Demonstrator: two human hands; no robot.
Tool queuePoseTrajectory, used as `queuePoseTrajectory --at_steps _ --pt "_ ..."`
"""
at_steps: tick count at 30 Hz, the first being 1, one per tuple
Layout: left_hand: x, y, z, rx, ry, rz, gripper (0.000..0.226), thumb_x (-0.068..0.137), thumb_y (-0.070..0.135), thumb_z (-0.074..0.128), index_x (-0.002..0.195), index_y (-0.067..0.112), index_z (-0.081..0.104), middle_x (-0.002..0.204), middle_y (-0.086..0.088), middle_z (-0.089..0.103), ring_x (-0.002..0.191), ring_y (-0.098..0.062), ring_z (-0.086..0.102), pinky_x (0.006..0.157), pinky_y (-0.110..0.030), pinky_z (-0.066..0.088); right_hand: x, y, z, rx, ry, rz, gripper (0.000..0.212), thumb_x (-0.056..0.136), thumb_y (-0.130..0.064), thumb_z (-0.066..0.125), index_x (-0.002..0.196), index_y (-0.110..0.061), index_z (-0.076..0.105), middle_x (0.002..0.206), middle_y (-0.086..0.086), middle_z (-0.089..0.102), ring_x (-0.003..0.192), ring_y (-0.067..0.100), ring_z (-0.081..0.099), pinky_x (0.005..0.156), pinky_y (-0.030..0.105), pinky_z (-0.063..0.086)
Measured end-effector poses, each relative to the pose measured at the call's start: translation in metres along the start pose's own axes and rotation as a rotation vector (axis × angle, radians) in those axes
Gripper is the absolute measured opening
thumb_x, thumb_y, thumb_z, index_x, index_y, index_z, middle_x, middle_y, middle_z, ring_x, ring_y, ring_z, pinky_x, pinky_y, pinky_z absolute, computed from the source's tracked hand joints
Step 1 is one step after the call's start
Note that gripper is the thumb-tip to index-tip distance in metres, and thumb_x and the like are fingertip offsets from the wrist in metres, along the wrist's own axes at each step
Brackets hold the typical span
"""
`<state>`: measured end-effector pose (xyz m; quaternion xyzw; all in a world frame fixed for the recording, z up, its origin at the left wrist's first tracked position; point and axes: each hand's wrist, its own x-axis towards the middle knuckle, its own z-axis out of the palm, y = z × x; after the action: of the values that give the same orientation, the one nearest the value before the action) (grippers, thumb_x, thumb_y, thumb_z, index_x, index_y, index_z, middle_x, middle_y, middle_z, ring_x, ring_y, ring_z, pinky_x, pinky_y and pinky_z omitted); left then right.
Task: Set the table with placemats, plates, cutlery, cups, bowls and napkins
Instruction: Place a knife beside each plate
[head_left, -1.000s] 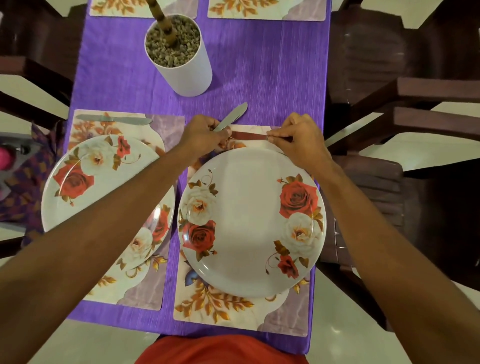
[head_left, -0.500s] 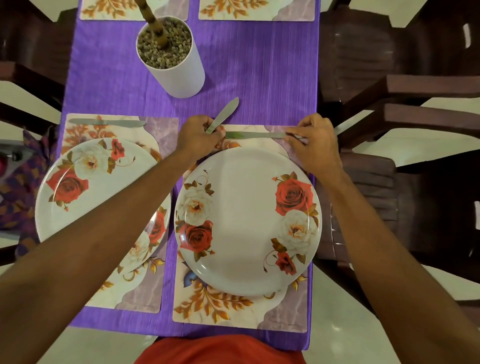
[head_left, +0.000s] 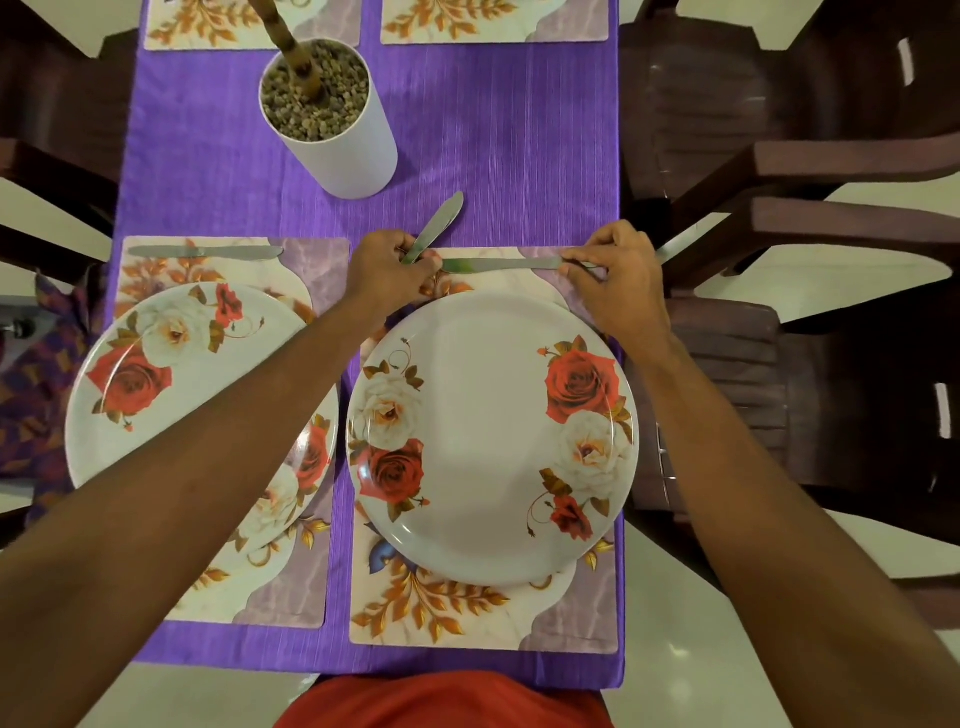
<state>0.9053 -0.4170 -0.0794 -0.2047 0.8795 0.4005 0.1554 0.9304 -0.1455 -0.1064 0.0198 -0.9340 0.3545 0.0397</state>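
A rose-patterned plate sits on the near right placemat. A table knife lies flat along the mat's far edge, and my right hand pinches its right end. My left hand grips a second knife whose blade points up and right over the purple cloth. To the left, another floral plate rests on its own placemat with a knife laid along the far edge.
A white cylindrical planter filled with pebbles stands just beyond my hands. Two more placemats lie at the far end of the purple tablecloth. Dark brown chairs crowd the right side and left edge.
The knife under my right hand has been lowered flat onto the mat's far edge, and my right hand slid to its right end. My left hand has kept holding its knife in place.
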Motion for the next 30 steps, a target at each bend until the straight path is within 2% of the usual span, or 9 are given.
queuePoseTrajectory --at_steps 5,8,12,14,17,22,25,28,30 --pt "-0.009 0.005 -0.005 -0.067 -0.018 -0.012 0.023 0.089 0.034 0.073 0.101 0.015 0.067 0.091 -0.004 0.073 0.074 -0.018 0.073 0.078 -0.033 0.062 0.001 -0.007 -0.009 -0.035 -0.036 -0.02 0.025 0.093 -0.025 0.071 0.103 -0.003 0.076 0.103 0.013 0.068 0.097 0.027 0.062 0.089 0.025 0.046" --pt "-0.028 0.019 -0.012 -0.122 0.017 0.029 0.021 0.094 0.034 0.066 0.1 0.015 0.067 0.087 -0.001 0.07 0.074 -0.012 0.068 0.064 -0.019 0.054 -0.01 -0.023 -0.022 -0.01 0.016 0.011 0.025 0.094 -0.026 0.067 0.104 -0.005 0.077 0.103 0.012 0.071 0.095 0.02 0.06 0.09 0.032 0.049" --pt "-0.076 0.039 -0.009 -0.404 -0.163 -0.008 0.02 0.103 0.02 0.048 0.101 0.013 0.067 0.081 -0.004 0.07 0.055 -0.006 0.059 0.049 -0.017 0.041 -0.049 -0.047 -0.038 0.168 0.134 0.173 0.022 0.095 -0.026 0.068 0.107 -0.011 0.077 0.1 0.002 0.07 0.089 0.007 0.06 0.083 0.028 0.055" --pt "-0.105 0.045 0.003 -0.495 -0.291 -0.031 0.019 0.103 0.012 0.047 0.103 0.009 0.066 0.083 -0.006 0.071 0.059 -0.011 0.062 0.049 -0.019 0.044 -0.077 -0.059 -0.041 0.322 0.11 0.287 0.019 0.094 -0.028 0.068 0.105 -0.016 0.077 0.099 -0.005 0.072 0.089 0.007 0.067 0.084 0.031 0.058" --pt "-0.153 0.053 0.031 -0.606 -0.418 -0.072 0.015 0.1 0.006 0.052 0.099 0.006 0.067 0.084 -0.01 0.073 0.066 -0.016 0.068 0.057 -0.022 0.053 -0.116 -0.072 -0.049 0.621 0.127 0.441 0.019 0.095 -0.029 0.067 0.102 -0.016 0.078 0.093 0.002 0.077 0.087 0.019 0.074 0.082 0.044 0.061" --pt "-0.226 0.061 0.089 -0.643 -0.489 -0.094 0.019 0.098 0.013 0.059 0.111 0.009 0.072 0.095 -0.016 0.075 0.086 -0.024 0.074 0.074 -0.032 0.059 -0.174 -0.07 -0.082 0.866 0.126 0.596 0.019 0.098 -0.015 0.063 0.092 -0.002 0.075 0.075 0.013 0.073 0.061 0.018 0.067 0.059 0.029 0.056" --pt "-0.267 0.073 0.128 -0.661 -0.482 -0.105 0.02 0.098 0.01 0.059 0.114 0.003 0.068 0.089 -0.015 0.074 0.077 -0.02 0.073 0.067 -0.028 0.059 -0.202 -0.042 -0.115 0.917 0.147 0.648 0.02 0.097 -0.012 0.063 0.089 0.004 0.072 0.071 0.019 0.068 0.06 0.024 0.061 0.051 0.03 0.051" --pt "-0.304 0.088 0.176 -0.593 -0.475 -0.042 0.019 0.095 0.012 0.063 0.111 0.002 0.068 0.093 -0.017 0.074 0.072 -0.02 0.073 0.059 -0.028 0.054 -0.231 0.002 -0.156 0.902 0.175 0.643 0.018 0.097 -0.012 0.064 0.089 0.0 0.074 0.082 0.018 0.074 0.069 0.021 0.068 0.06 0.034 0.057" --pt "-0.328 0.104 0.208 -0.565 -0.441 -0.005 0.018 0.094 0.013 0.066 0.109 0.003 0.069 0.094 -0.015 0.074 0.071 -0.017 0.071 0.064 -0.031 0.055 -0.249 0.034 -0.184 0.93 0.19 0.656 0.019 0.097 -0.015 0.064 0.088 -0.001 0.073 0.086 0.019 0.074 0.078 0.025 0.071 0.073 0.046 0.061"
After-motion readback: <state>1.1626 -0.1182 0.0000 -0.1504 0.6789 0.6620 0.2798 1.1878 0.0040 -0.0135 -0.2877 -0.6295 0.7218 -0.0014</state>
